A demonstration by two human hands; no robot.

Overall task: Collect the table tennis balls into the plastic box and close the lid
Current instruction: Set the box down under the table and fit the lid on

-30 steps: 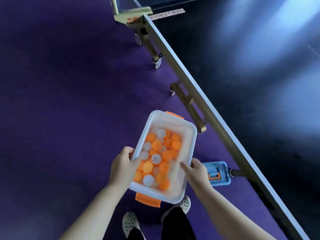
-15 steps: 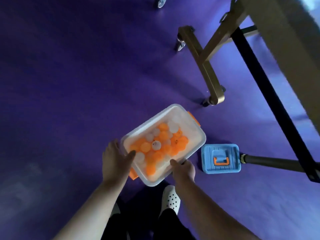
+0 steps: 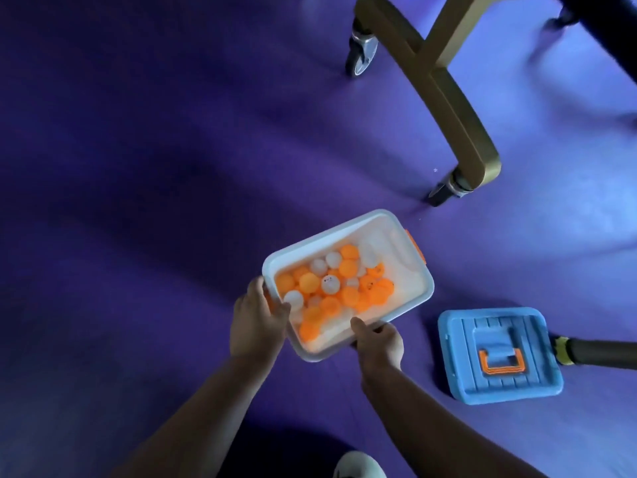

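Floor (image 3: 144,174): purple, takes up the whole left side.
L hand (image 3: 256,319): grips box at its near-left corner; thumb hooked over the rim, fingers on the outer wall.
Box (image 3: 320,241): white plastic, open top, centre of view, set diagonally, held by both hands. Can't tell if its base touches the floor.
Balls (image 3: 339,288): inside box, orange w/ some white mixed in, heaped toward the L-hand end; far-right end of the box interior is bare.
R hand (image 3: 379,343): clamped on the near long rim, thumb on top, fingers curled round the edge.
Shoe (image 3: 358,466): pale toe at bottom edge, betw. the forearms.
Caster (image 3: 360,53): upper centre, under the gold frame.
Clip (image 3: 416,248): orange, on the box's far short side.
Leg (image 3: 444,94): gold table frame, upper right, 2nd foot down near the box's far corner but apart from it.
Lid (image 3: 499,357): blue, flat on floor just right of box, not touching it; orange handle (image 3: 503,366) on top.
Pole (image 3: 601,351): black, yellow collar, meets the lid's right edge.
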